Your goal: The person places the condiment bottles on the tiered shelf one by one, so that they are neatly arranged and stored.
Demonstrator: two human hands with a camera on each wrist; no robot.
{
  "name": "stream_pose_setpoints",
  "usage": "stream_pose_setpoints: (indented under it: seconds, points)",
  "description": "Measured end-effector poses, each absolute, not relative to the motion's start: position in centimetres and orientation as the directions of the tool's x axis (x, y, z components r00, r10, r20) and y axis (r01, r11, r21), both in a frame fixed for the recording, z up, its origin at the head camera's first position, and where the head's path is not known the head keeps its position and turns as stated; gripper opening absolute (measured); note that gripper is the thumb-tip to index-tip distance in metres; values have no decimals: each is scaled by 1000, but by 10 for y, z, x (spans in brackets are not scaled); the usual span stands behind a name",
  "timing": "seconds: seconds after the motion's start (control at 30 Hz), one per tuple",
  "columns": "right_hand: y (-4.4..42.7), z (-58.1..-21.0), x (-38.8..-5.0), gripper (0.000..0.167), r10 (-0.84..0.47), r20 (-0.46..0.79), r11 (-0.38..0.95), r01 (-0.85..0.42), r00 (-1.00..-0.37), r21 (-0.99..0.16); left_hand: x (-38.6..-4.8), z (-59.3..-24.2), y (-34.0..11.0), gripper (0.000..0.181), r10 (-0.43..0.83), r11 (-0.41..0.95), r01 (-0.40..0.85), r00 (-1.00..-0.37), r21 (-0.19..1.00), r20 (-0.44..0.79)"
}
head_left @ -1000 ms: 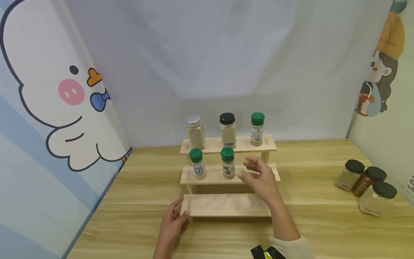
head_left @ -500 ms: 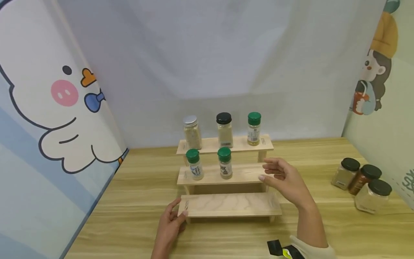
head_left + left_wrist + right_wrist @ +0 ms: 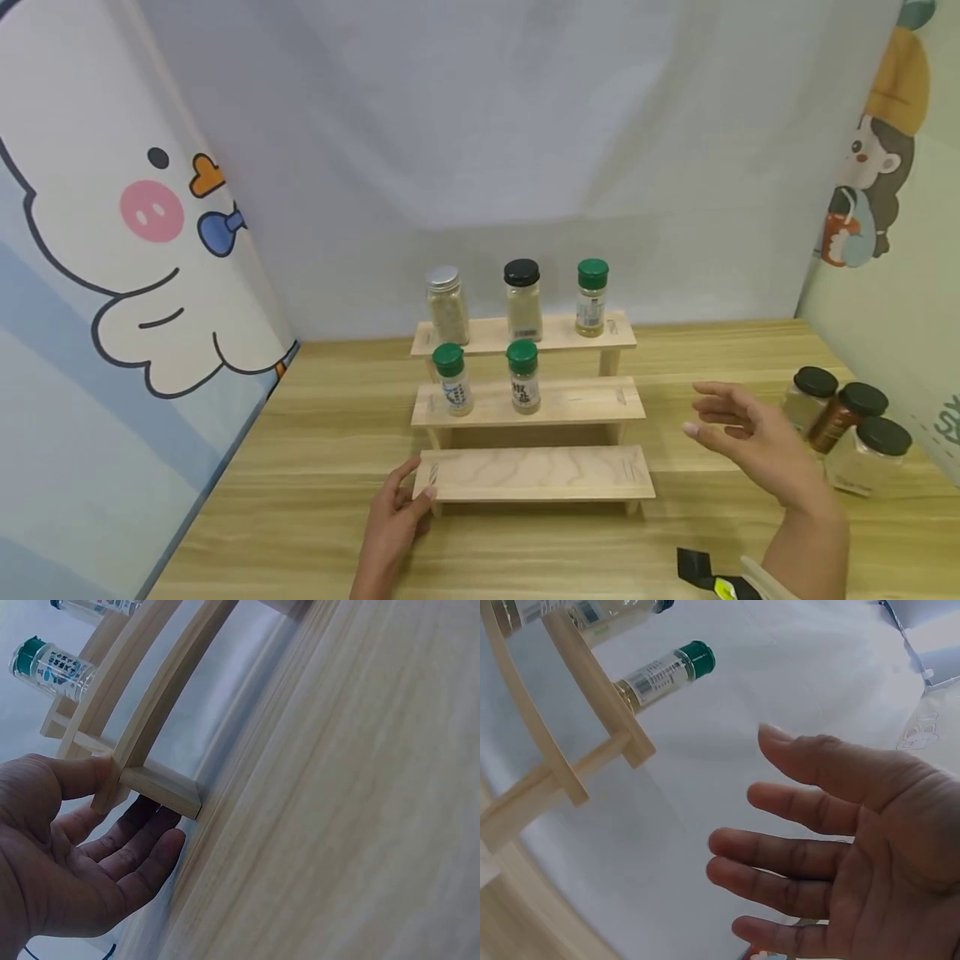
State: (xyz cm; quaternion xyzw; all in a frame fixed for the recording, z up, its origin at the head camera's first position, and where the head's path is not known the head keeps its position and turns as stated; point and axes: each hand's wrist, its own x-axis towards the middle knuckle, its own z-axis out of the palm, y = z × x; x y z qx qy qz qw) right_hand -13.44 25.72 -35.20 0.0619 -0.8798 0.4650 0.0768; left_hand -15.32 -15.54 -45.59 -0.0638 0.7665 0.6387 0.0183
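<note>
The left hand (image 3: 392, 521) grips the left end of the lowest shelf of a three-tier wooden rack (image 3: 536, 475); in the left wrist view the thumb and fingers of that hand (image 3: 90, 847) lie around the shelf's corner. Two green-capped jars (image 3: 456, 385) (image 3: 524, 382) stand on the middle shelf. On the top shelf are a silver-capped jar (image 3: 448, 312), a black-capped jar (image 3: 523, 307) and a green-capped jar (image 3: 591, 304). Right of the rack, the right hand (image 3: 765, 446) is in the air with fingers spread and nothing in it, also in the right wrist view (image 3: 840, 847).
Three black-capped jars stand close together at the right of the table, partly behind the right hand: a pale one (image 3: 813, 383), a red-brown one (image 3: 855, 408) and a wider one (image 3: 873, 454). A grey cloth (image 3: 465, 150) hangs behind the rack.
The right hand has moved right, from beside the middle shelf's jar towards the three jars. The left hand stays on the lowest shelf. The head view has shifted slightly.
</note>
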Motion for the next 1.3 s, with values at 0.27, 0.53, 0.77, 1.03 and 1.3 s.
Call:
stream_pose_setpoints:
  seconds: [0.27, 0.53, 0.77, 1.03, 1.3]
  points:
    - [281, -363, -122, 37, 320, 396, 574, -156, -861, -804, -152, -455, -154, 56, -69, 180, -126, -991, 976, -115]
    - [289, -371, -121, 34, 680, 313, 471, 68, -662, -879, -154, -455, -155, 55, -82, 176, -147, -988, 973, -134]
    - [298, -380, -126, 34, 833, 248, 334, 92, -494, -938, -153, -454, -154, 56, -72, 179, -147, -988, 973, -136]
    - [318, -398, -128, 51, 933, 138, 167, 60, -333, -984, -154, -452, -154, 58, -66, 182, -163, -986, 970, -153]
    - [331, -414, -128, 67, 924, 72, 144, 166, -376, -976, -154, -451, -154, 59, -67, 177, -184, -982, 967, -175]
